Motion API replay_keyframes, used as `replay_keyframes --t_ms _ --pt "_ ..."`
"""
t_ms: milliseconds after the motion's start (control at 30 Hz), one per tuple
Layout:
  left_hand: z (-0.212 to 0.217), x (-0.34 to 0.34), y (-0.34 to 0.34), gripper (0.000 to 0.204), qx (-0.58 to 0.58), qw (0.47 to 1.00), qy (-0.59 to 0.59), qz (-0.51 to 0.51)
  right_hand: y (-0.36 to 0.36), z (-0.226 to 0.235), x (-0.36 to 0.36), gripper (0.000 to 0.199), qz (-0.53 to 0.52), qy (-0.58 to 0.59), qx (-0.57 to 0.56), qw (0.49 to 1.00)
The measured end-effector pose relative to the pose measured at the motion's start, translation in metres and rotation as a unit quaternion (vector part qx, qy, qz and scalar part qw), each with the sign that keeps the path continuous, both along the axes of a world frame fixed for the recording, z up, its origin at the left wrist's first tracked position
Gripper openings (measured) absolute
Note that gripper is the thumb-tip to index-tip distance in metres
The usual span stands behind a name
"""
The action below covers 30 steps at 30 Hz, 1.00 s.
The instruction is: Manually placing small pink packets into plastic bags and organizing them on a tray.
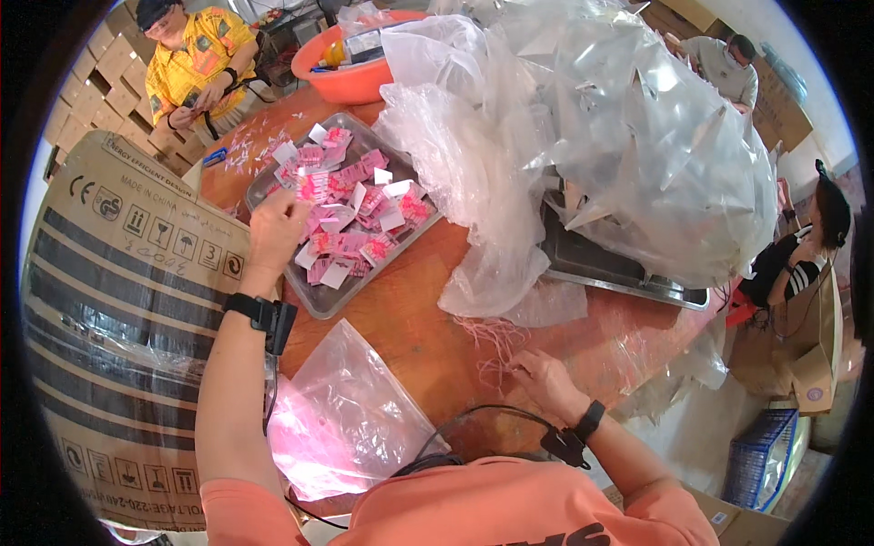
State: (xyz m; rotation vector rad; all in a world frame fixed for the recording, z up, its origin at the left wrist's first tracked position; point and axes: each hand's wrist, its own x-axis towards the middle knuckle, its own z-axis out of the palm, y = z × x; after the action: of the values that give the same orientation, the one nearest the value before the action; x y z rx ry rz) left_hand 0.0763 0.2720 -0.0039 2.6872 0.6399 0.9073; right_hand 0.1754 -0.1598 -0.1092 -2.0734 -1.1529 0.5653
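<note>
My left hand [279,224] is over the left side of a grey metal tray [320,304], its fingers curled together. Whatever may be pinched in them is hidden. Many small pink printed packets [339,244] with white tags lie heaped in the tray, right beside those fingers. To the right, my right hand [548,382] is low over the table with its fingertips closed on a loose tangle of thin pink strings [492,341]. Between my forearms lies a clear plastic bag [364,387], pink showing through its lower left part.
A large carton [137,300] stands at the left. Bulky clear plastic sheeting [655,146] covers the far right of the wooden table [410,318], over a dark tray [601,259]. An orange basin [350,84] sits behind. Other people [205,55] are around the table.
</note>
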Motion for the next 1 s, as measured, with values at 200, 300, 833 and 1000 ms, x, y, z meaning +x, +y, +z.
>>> replay_keyframes --t_ms 200,300,833,1000 --pt "0.006 -0.038 -0.044 0.02 -0.381 0.915 -0.129 0.037 0.0 -0.031 -0.017 0.018 0.053 -0.137 -0.042 0.988" --pt "-0.006 -0.064 -0.065 0.02 -0.301 0.945 -0.127 0.012 0.003 -0.029 -0.009 0.016 0.063 -0.109 -0.033 0.992" --pt "-0.018 -0.114 -0.175 0.02 -0.631 0.688 -0.351 -0.071 0.022 0.028 0.028 0.007 -0.041 -0.042 0.095 0.994" --pt "-0.029 -0.12 -0.192 0.021 -0.659 0.644 -0.38 -0.076 0.028 0.048 0.031 0.005 -0.04 0.041 0.132 0.99"
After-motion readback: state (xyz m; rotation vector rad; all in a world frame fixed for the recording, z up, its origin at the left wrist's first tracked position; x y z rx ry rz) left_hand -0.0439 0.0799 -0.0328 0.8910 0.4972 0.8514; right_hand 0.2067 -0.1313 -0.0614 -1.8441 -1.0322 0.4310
